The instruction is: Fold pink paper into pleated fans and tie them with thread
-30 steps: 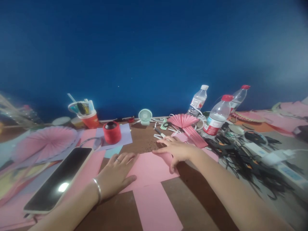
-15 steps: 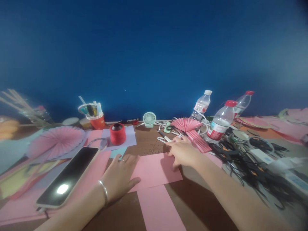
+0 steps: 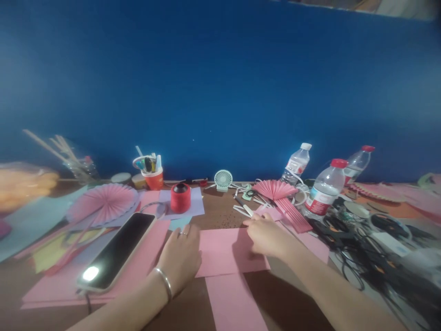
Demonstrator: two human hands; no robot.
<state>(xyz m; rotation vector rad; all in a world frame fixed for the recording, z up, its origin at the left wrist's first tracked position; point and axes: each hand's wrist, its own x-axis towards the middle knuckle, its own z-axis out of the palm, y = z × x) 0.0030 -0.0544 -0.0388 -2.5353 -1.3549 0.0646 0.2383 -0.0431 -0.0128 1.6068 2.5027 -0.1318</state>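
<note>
A sheet of pink paper (image 3: 225,253) lies crosswise on the brown table in front of me. My left hand (image 3: 182,253), wearing a ring and a silver bangle, closes on its left edge with the fingers drawn together; the thumb is mostly hidden. At the far right corner, my right hand (image 3: 267,234) is closed on the paper with bent fingers, and its shadow falls across the sheet. A pink paper strip (image 3: 234,301) extends from under the sheet toward me. Just beyond my right hand are a pleated pink paper fan (image 3: 274,188) and a white-handled tool (image 3: 248,210).
Left stands a phone (image 3: 119,250) on pink sheets, beside a round pink fan (image 3: 103,202). Behind are a red thread spool (image 3: 180,198), a cup of pens (image 3: 152,178) and a small fan (image 3: 223,180). Right are water bottles (image 3: 324,191) and tangled black cables (image 3: 365,248).
My left hand's spread fingers have drawn together at the paper's left edge. My right hand's extended finger has bent in at the far corner. The whole view has shifted slightly.
</note>
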